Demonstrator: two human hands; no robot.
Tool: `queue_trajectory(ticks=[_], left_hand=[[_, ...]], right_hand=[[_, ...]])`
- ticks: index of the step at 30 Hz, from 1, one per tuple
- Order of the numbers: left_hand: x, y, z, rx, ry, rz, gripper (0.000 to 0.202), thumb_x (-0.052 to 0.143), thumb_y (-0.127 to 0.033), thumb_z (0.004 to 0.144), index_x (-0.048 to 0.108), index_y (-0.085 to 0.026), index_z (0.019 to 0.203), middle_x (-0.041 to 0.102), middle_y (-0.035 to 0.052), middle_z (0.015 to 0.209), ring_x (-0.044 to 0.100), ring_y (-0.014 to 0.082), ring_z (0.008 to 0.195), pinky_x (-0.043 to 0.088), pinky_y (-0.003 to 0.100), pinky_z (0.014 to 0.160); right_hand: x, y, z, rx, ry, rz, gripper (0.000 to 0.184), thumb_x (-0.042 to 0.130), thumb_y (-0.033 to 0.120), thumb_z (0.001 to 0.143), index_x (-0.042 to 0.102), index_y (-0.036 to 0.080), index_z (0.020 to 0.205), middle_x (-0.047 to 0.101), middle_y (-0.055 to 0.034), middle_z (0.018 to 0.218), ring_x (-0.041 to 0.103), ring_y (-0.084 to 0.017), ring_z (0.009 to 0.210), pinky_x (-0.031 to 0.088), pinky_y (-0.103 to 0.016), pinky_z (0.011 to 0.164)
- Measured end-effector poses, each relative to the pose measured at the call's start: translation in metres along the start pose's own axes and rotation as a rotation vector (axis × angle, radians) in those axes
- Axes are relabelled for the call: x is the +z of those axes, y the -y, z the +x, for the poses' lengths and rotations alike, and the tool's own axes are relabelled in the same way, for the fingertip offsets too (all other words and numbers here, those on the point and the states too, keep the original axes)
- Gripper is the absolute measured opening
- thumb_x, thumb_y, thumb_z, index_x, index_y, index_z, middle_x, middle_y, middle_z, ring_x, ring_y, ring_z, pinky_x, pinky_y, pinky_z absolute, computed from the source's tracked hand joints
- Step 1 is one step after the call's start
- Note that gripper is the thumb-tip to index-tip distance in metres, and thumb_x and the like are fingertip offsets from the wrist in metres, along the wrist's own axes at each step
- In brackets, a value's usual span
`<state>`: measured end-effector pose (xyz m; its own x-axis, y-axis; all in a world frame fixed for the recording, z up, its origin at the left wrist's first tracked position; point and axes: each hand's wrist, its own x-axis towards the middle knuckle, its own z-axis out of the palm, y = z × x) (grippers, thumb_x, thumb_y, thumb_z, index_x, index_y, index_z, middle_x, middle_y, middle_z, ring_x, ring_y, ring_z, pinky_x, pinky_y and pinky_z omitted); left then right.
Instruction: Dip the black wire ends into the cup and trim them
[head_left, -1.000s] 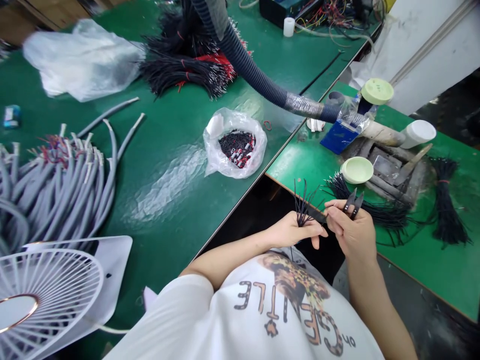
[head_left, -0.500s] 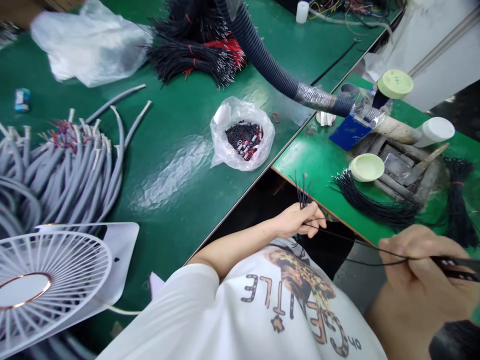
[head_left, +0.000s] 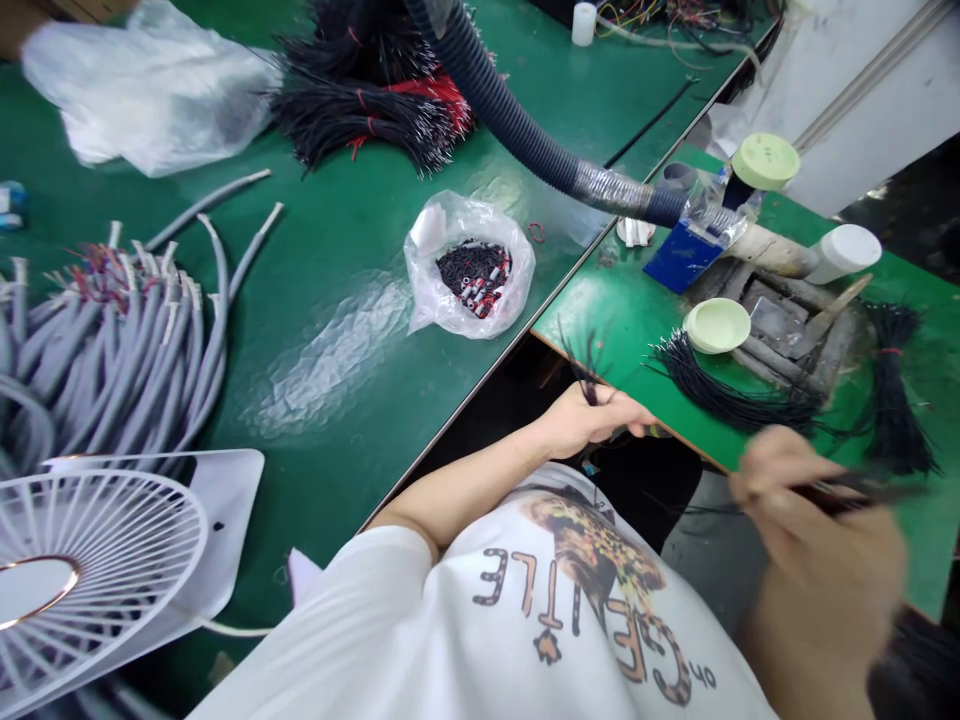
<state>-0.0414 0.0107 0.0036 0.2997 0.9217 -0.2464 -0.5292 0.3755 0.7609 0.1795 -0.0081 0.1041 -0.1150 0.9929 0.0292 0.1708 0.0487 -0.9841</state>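
Observation:
My left hand (head_left: 596, 415) is closed around a bunch of thin black wires (head_left: 585, 360). Their ends fan out above the fist, and a few more hang below it. To the right, my right hand (head_left: 814, 520), smeared by motion, grips dark tweezers (head_left: 862, 490); their tips are blurred. Faint dark wire strands run between the two hands, too blurred to trace. Beyond my hands, a bundle of black wires (head_left: 727, 395) with bare ends lies on the bright green bench (head_left: 600, 290).
Near the bundle are a pale green bowl (head_left: 718, 326), a soldering pot in a metal frame (head_left: 780, 330) and a ribbed extraction hose (head_left: 517, 130). A bag of small parts (head_left: 472, 275), grey cables (head_left: 142, 360) and a white fan (head_left: 105, 560) stand left.
My right hand has moved up and left, and the tweezers have swung upward with it. The wire stretched between my hands is fainter now. My left hand still holds its bunch.

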Motion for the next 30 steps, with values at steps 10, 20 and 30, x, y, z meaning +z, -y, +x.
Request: queue_trajectory(ticks=[10, 20, 30], left_hand=[[0.011, -0.007, -0.003, -0.252, 0.264, -0.005, 0.045, 0.082, -0.050, 0.063, 0.074, -0.008, 0.078, 0.065, 0.0049, 0.064, 0.024, 0.0015, 0.041, 0.010, 0.023, 0.041], [0.017, -0.002, -0.004, -0.118, -0.026, 0.044, 0.034, 0.088, -0.037, 0.056, 0.074, -0.010, 0.070, 0.067, 0.0034, 0.060, 0.055, 0.0090, 0.053, 0.041, 0.021, 0.053], [0.025, -0.009, -0.010, -0.078, -0.088, 0.147, 0.036, 0.089, -0.039, 0.054, 0.074, -0.010, 0.070, 0.068, 0.0031, 0.064, 0.057, 0.0097, 0.058, 0.048, 0.023, 0.060]], right_hand=[[0.043, -0.052, 0.028, 0.104, 0.275, 0.309, 0.007, 0.071, 0.019, 0.081, 0.077, 0.021, 0.083, 0.053, -0.0004, 0.068, 0.047, -0.008, 0.054, 0.033, -0.024, 0.048], [0.046, -0.064, 0.023, 0.194, 0.048, 0.214, 0.024, 0.076, 0.022, 0.076, 0.075, 0.024, 0.101, 0.062, -0.0007, 0.077, 0.046, -0.007, 0.053, 0.033, -0.021, 0.046], [0.049, -0.057, 0.018, -0.010, -0.077, -0.288, 0.019, 0.072, 0.023, 0.078, 0.076, 0.022, 0.097, 0.068, -0.0001, 0.075, 0.057, -0.011, 0.061, 0.047, -0.025, 0.059]])
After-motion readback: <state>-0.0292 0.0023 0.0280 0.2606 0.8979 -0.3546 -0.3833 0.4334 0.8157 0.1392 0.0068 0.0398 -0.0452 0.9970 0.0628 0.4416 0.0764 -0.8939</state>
